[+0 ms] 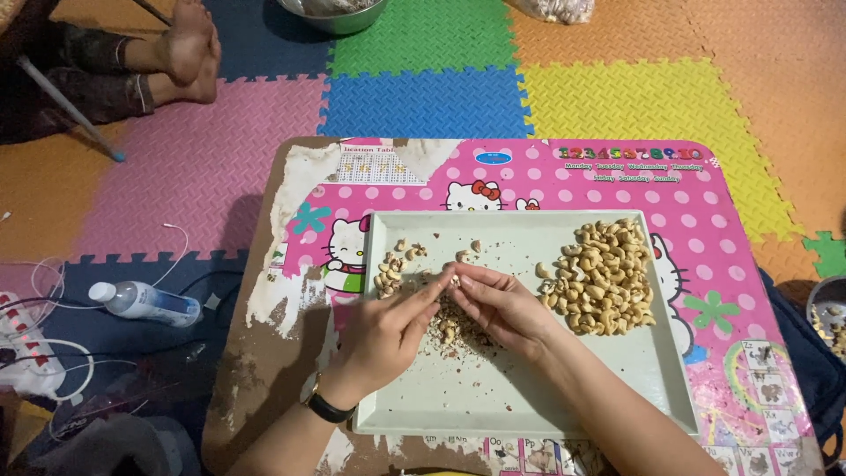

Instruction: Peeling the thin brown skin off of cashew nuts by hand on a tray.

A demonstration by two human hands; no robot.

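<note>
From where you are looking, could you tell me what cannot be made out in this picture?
Head view only:
- What the left hand and right hand pinch: too small, covered by the fingertips.
- Crumbs under the hands on the tray: partly covered.
- Metal bowl and bag: cut off by the top edge.
- Bowl of nuts: cut off by the right edge.
- Seated person's feet: the rest is out of frame.

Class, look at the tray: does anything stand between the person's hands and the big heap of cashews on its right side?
Nothing visible does. The right hand lies just beside the cashew heap, with only bare tray between them. The left hand is farther away, behind the right one.
</note>
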